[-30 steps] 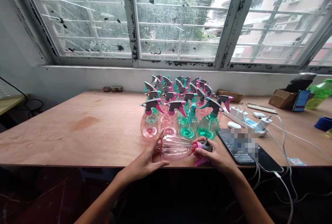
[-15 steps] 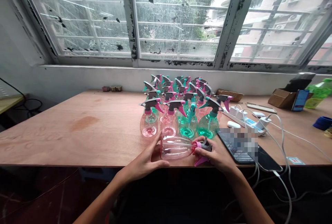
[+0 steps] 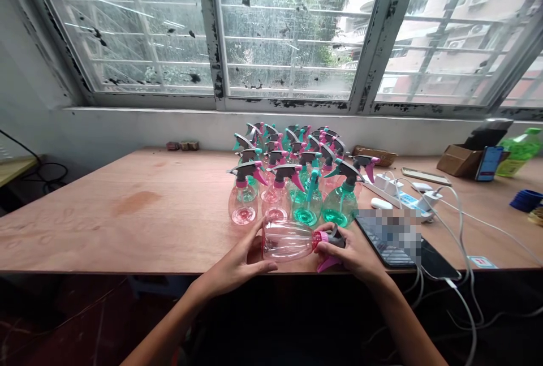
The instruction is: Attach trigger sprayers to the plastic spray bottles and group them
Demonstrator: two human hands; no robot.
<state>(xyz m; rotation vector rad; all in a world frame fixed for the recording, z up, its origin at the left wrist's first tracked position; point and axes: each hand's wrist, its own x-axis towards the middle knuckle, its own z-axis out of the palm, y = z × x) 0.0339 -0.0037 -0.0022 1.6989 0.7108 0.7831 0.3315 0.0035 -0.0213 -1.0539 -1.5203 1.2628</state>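
A clear pink spray bottle lies sideways between my hands, over the table's front edge. My left hand is wrapped round its base end. At the other end, my right hand grips the grey and pink spray head, whose pink trigger points down. Just behind stand several upright spray bottles in rows. A pink bottle is at the front left of the group and a green bottle at the front right. Their heads are grey with pink or turquoise triggers.
To the right lie a tablet, a phone and a white power strip with trailing cables. Farther right are a cardboard box, a propped phone and a green jug. The wooden table extends left.
Almost nothing differs. Both hands keep the same hold on the pink spray bottle, and the view has shifted very slightly.
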